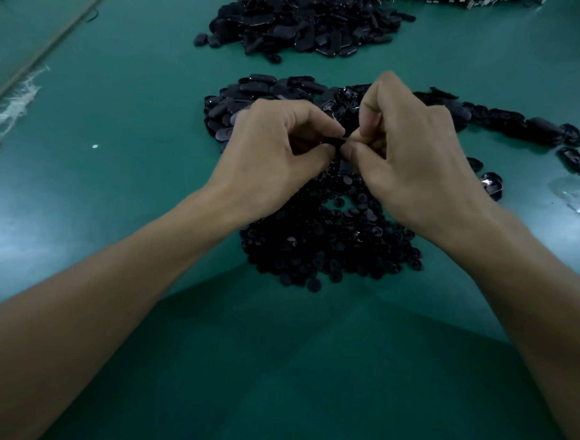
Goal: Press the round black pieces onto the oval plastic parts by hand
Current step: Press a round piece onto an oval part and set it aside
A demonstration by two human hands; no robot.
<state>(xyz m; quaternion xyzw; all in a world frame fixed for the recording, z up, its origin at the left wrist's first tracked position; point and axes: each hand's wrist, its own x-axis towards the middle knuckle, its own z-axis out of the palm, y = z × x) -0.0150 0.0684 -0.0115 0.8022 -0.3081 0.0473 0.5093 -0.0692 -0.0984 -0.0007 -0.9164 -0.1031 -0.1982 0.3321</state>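
both hands meet above the counter [110,104] — left hand [272,147] and right hand [402,148] pinch one small black part [334,140] between fingertips, likely squeezing it together; round black pieces [326,248] heaped just beneath, within reach.

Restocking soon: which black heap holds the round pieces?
The nearest heap: small discs. The heaps farther back hold elongated oval parts.

One camera here, riding on the person's head, tipped forward and down over the green table [111,111]. It sits close: both forearms [117,260] run in from the bottom corners, and the left hand [272,150] and right hand [412,158] meet on a piece [333,140] just above centre. The wide lens reaches across the near pile [316,248] to the far pile [306,23] at the top edge.
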